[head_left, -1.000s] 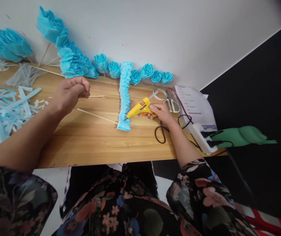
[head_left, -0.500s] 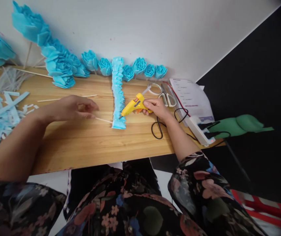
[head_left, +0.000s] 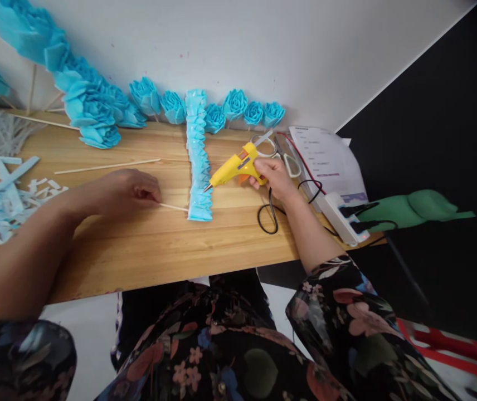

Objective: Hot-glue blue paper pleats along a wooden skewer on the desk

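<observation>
In the head view, gripping a yellow glue gun (head_left: 235, 169) in the right hand (head_left: 272, 175), with fingers wrapped round its handle, just right of the middle of the wooden table (head_left: 230, 245). Pointing its nozzle left and near, over the right edge of a pleated blue strip (head_left: 199, 161); cannot tell whether touching. Pinching the left end of a thin stick (head_left: 174, 207) in the curled, tightly drawn-in fingers of the left hand (head_left: 127, 192), with exact fingertip contact hidden. Can see the stick's right end against the left edge of the pleated strip, close to its near end. Can see a second stick (head_left: 108, 166) lying on the far side of the left hand, with cut blue strips (head_left: 8, 189) heaped farther left. Can make out small blue flowers (head_left: 235, 104) in a row along the wall (head_left: 297, 61), and larger blue flowers (head_left: 90, 108) at far left. To the right, beyond the right hand, can see scissors (head_left: 287, 159), printed sheets (head_left: 330, 161) and, nearer, a white power strip (head_left: 344, 220).
</observation>
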`<state>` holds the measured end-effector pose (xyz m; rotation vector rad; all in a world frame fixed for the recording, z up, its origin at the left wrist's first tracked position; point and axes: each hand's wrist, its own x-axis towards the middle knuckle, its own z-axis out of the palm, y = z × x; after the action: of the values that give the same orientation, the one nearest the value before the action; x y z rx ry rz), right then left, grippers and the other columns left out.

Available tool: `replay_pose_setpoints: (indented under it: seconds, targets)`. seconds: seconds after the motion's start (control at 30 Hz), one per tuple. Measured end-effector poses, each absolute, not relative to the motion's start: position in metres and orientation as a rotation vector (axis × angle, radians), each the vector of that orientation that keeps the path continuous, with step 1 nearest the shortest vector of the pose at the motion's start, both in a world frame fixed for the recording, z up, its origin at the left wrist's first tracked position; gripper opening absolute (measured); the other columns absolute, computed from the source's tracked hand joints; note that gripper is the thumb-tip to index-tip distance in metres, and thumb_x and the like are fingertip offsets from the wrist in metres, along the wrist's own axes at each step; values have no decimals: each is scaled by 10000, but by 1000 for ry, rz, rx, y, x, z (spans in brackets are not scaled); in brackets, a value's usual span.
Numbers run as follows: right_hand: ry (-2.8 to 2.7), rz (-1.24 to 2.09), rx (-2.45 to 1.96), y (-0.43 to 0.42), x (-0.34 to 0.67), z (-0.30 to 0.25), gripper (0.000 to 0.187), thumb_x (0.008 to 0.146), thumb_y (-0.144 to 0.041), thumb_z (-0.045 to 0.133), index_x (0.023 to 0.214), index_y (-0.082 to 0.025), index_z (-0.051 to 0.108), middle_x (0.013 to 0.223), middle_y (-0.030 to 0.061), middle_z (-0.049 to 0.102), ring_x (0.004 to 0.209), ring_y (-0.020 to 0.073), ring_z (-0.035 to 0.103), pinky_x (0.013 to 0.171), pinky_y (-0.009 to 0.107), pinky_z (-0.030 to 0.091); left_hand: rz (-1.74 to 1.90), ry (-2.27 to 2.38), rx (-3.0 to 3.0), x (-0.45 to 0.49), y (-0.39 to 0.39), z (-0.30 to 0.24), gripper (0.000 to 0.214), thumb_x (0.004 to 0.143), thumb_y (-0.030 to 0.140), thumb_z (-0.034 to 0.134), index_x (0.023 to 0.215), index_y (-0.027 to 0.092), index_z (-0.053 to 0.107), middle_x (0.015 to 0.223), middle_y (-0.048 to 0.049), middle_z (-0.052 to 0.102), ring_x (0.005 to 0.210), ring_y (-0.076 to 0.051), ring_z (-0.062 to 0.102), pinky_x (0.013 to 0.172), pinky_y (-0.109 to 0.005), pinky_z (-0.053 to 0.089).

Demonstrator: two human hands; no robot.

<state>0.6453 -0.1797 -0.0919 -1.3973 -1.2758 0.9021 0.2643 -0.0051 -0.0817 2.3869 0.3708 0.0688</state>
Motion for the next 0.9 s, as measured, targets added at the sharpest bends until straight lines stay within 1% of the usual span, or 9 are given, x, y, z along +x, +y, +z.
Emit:
replay_pose_setpoints:
  seconds: [0.1,0.27,0.43,0.53,0.63,0.83,0.9]
  targets:
    - [-1263,880,-1356,-179,647,-93,826,792,-1034,850,710,-228,690,640,5,662,532,109,554,500,238,467,75,382,2382,264,-4,-83,288,973,446,751,836,205,832,811,-49,781,745,-191,655,682,-251,465]
    - [-1335,992,-1345,-179,643,-92,783,827,-950,898,680,-206,704,638,23,704,508,94,551,499,229,475,95,394,2332,264,-4,-84,287,947,462,806,837,201,852,811,-55,779,733,-191,646,687,-262,466]
    - [-1324,1018,-1350,-182,641,-91,689,854,-860,917,728,-200,768,654,21,712,530,98,567,510,221,488,52,455,2259,264,-4,-82,325,921,535,853,870,215,874,848,-59,796,754,-213,666,699,-262,472]
    - [-1353,1043,-1347,-183,640,-91,647,853,-811,935,735,-194,783,661,27,717,539,101,570,506,225,482,55,442,2265,264,-2,-85,280,911,507,853,869,230,870,856,-65,795,758,-216,661,697,-259,469]
    - [-1379,1030,-1384,-184,638,-92,602,872,-776,931,781,-192,814,695,27,733,554,106,568,528,241,506,42,424,2269,264,0,-88,260,911,487,845,872,231,872,863,-73,797,768,-221,669,695,-257,475]
    - [-1414,995,-1392,-184,637,-91,614,865,-792,934,770,-199,804,685,22,737,541,105,563,537,248,519,70,395,2304,264,1,-88,271,924,483,821,854,228,880,838,-72,803,735,-216,673,669,-250,481]
    - [-1386,991,-1395,-183,638,-90,648,856,-832,920,756,-204,792,674,24,733,532,109,561,525,249,513,80,395,2289,265,1,-88,263,916,478,829,854,229,887,839,-72,805,738,-218,677,678,-253,488]
